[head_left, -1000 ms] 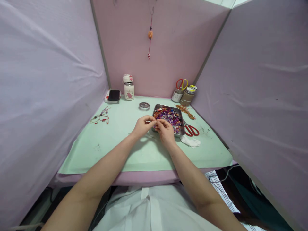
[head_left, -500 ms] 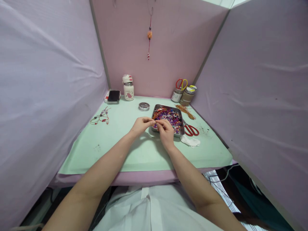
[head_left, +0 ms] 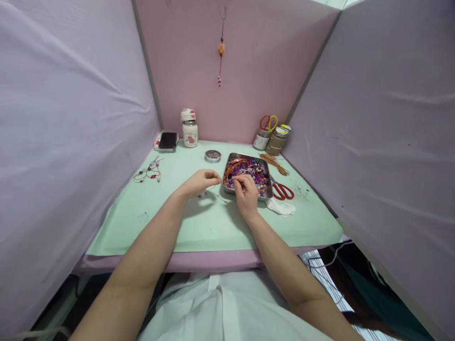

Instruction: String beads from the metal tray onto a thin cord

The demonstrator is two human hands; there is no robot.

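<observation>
My left hand (head_left: 199,183) is pinched shut just left of a metal tray (head_left: 227,166) full of coloured beads, and a thin cord with a few small beads (head_left: 203,194) hangs from its fingertips down to the green mat. My right hand (head_left: 245,189) is pinched shut at the tray's near edge; what its fingers hold is too small to make out. The two hands are a little apart.
Red scissors (head_left: 283,190) and a white tissue (head_left: 280,207) lie right of the tray. Behind are a small round tin (head_left: 213,155), a white bottle (head_left: 189,128), a phone (head_left: 168,140), two jars (head_left: 270,139) and orange cord (head_left: 273,163). Beaded strings (head_left: 149,173) lie at the left. Fabric walls enclose the table.
My left hand has moved left, away from my right hand, drawing the cord out. My right hand has stayed at the tray's near edge.
</observation>
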